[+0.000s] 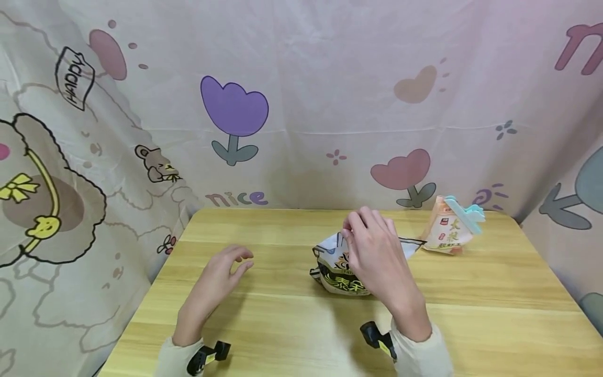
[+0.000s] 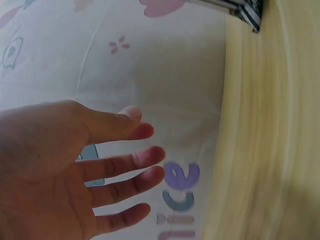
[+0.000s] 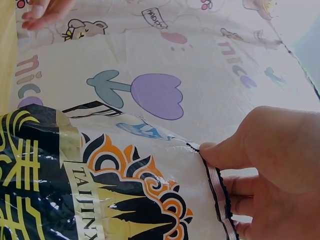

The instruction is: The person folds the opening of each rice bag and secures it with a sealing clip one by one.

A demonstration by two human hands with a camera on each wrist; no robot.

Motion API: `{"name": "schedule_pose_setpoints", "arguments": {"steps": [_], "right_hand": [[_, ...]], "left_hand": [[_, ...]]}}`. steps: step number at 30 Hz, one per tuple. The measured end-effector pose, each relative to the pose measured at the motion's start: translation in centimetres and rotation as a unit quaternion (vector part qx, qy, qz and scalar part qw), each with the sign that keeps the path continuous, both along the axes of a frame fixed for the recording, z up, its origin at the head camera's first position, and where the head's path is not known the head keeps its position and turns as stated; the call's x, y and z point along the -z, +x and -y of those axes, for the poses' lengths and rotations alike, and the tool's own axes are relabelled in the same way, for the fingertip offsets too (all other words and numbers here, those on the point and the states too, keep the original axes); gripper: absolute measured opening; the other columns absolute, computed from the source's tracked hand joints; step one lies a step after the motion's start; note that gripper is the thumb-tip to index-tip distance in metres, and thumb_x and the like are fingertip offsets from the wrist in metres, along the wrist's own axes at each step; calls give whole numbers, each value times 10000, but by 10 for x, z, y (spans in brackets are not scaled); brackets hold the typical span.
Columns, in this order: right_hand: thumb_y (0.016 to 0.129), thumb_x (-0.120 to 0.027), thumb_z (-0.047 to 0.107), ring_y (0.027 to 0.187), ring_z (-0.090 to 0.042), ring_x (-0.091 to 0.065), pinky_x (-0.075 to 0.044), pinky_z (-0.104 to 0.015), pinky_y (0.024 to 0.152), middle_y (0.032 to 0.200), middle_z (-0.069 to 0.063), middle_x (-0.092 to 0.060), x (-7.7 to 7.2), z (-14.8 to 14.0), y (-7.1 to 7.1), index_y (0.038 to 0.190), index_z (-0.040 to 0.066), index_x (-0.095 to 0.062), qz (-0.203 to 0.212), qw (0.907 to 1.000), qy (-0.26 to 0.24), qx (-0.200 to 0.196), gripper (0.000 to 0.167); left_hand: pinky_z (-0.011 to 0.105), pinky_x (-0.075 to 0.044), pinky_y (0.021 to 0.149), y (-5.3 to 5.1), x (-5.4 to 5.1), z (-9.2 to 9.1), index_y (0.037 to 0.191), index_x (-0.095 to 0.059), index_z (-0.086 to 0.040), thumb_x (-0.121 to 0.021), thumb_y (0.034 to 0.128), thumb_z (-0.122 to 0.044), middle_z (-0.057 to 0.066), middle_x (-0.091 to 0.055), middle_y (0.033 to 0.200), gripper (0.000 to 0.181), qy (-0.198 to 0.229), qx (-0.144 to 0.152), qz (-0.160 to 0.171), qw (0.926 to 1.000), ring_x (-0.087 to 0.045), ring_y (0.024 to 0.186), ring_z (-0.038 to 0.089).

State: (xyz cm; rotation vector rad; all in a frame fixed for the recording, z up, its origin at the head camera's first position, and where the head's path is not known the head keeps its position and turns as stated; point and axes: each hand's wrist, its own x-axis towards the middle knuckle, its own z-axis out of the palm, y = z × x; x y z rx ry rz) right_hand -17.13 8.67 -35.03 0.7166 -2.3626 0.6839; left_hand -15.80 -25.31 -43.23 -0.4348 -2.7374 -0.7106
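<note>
A white, black and gold printed plastic food bag (image 1: 341, 277) stands on the table, with flame-like orange patterns and the letters "TAIJINX" on its front (image 3: 140, 200). Its top edge is pinched by my right hand (image 1: 377, 251), thumb on the near side and fingers behind it (image 3: 270, 155). My left hand (image 1: 221, 275) hovers left of the bag, apart from it, fingers loosely bent and holding nothing. In the left wrist view that hand (image 2: 65, 165) shows its fingers spread, and only a corner of the bag (image 2: 247, 12) appears at the top.
At the back right of the wooden table (image 1: 264, 319) stands a small pinkish bag (image 1: 445, 230) with a light blue clip (image 1: 466, 212) across its top. A patterned cloth (image 1: 306, 94) hangs behind the table and along its sides.
</note>
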Motion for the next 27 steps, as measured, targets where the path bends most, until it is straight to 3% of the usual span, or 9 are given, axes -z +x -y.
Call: {"name": "schedule_pose_setpoints", "arguments": {"steps": [8, 13, 17, 22, 27], "right_hand": [[990, -626, 72, 848, -222, -473, -368, -387, 800, 920, -6, -513, -1, -4, -2, 959, 103, -592, 54, 9999, 87, -21, 55], [974, -645, 46, 849, -226, -467, -363, -395, 796, 907, -8, -500, -2, -12, 0, 953, 97, -591, 41, 9999, 40, 115, 77], [984, -632, 56, 864, -222, -464, -356, -390, 792, 916, -1, -495, -1, -11, 0, 957, 105, -587, 97, 9999, 26, 19, 72], [986, -629, 67, 863, -222, -462, -361, -386, 804, 919, 2, -491, -1, -3, 0, 954, 112, -580, 155, 9998, 12, -87, 74], [975, -643, 64, 863, -227, -472, -369, -387, 800, 922, -1, -501, 0, 1, 1, 944, 112, -582, 109, 9999, -21, -74, 83]], "left_hand": [[454, -542, 785, 10, 15, 25, 1060, -720, -65, -709, 950, -21, 98, -691, 1092, 119, -122, -339, 272, 9990, -645, 969, 306], [456, -543, 797, 9, 21, 34, 1096, -713, -29, -683, 958, -6, 108, -689, 1100, 143, -32, -222, 594, 9980, -643, 985, 311], [489, -549, 828, 18, 22, 49, 1085, -713, -26, -702, 945, -19, 104, -693, 1087, 140, -62, -494, 826, 9953, -652, 988, 319], [491, -559, 796, 34, 20, 75, 983, -691, -27, -732, 928, -47, 91, -686, 991, 71, -142, -963, 1043, 9898, -666, 928, 300], [363, -564, 717, 44, 20, 92, 1002, -673, 8, -734, 936, -76, 50, -676, 919, 123, -34, -1198, 1722, 9777, -659, 846, 205]]}}
